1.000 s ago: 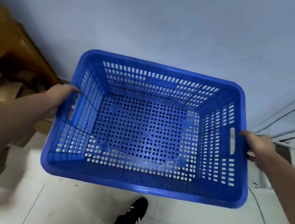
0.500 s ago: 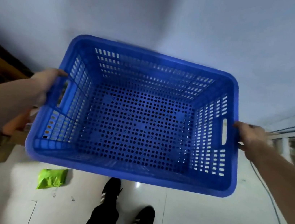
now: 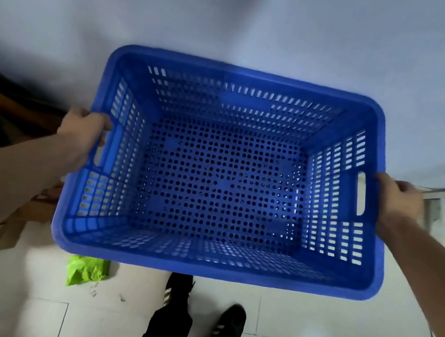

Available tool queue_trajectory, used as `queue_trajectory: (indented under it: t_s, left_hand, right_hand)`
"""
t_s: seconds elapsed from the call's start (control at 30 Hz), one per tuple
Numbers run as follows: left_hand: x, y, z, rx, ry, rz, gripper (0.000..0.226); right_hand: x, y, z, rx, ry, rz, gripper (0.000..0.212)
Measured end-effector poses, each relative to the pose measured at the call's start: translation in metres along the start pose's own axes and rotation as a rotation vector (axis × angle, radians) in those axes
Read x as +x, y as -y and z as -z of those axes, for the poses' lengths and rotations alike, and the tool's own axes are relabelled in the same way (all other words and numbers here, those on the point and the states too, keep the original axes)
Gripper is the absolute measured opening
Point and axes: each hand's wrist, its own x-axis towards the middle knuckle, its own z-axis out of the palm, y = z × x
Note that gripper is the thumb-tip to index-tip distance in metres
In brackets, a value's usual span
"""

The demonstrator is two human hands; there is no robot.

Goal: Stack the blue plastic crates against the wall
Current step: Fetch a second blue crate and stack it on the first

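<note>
Crate (image 3: pixel 226 174) hangs above the floor (image 3: pixel 308 323), left hand (image 3: pixel 81 134) and right hand (image 3: pixel 399 201) each clamped on a side handle; it has drifted nearer the wall (image 3: pixel 237 13), so set-down seems close.

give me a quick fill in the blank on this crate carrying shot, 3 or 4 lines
1. The blue crate is held by ____ hands, one at each end.
2. Inside, the crate is ____.
3. The left hand has its grip on the crate's left ____ slot.
4. On the floor tiles below the crate's near-left corner lies a crumpled ____ bag.

Missing words: two; empty; handle; green
</note>
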Motion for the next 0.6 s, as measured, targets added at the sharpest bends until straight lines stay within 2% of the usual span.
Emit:
queue_trajectory:
  t_s: [0.1, 0.2, 0.27, 0.33, 0.37, 0.43, 0.53, 0.6]
  left_hand:
    - [0.008, 0.011, -0.001, 0.056, 0.0, -0.02, 0.041]
    - [0.015, 0.018, -0.002, 0.131, -0.11, -0.02, 0.023]
    - [0.014, 0.018, -0.009, 0.39, -0.186, -0.098, 0.055]
    - [0.012, 0.016, -0.016, 0.695, -0.267, -0.299, 0.065]
    - [0.009, 0.01, -0.022, 0.798, -0.22, -0.429, 0.063]
    - [-0.004, -0.014, -0.046, 0.937, 0.027, -0.627, 0.062]
    - [-0.041, -0.067, -0.098, 1.019, 0.492, -0.774, 0.054]
    - [-0.078, -0.094, -0.136, 1.083, 0.677, -0.823, 0.049]
  right_hand:
    - [-0.015, 0.003, -0.006, -0.035, -0.003, 0.051, 0.045]
    - [-0.018, 0.003, -0.008, -0.22, -0.006, 0.111, 0.038]
    - [-0.02, 0.006, -0.001, -0.318, -0.026, 0.202, 0.036]
    - [-0.022, 0.01, -0.004, -0.375, -0.025, 0.318, 0.04]
    - [-0.024, 0.012, -0.003, -0.418, 0.0, 0.38, 0.042]
    - [-0.034, 0.02, 0.011, -0.511, 0.079, 0.445, 0.044]
    - [-0.049, 0.02, 0.049, -0.542, 0.218, 0.511, 0.035]
    - [-0.055, 0.014, 0.081, -0.547, 0.257, 0.52, 0.033]
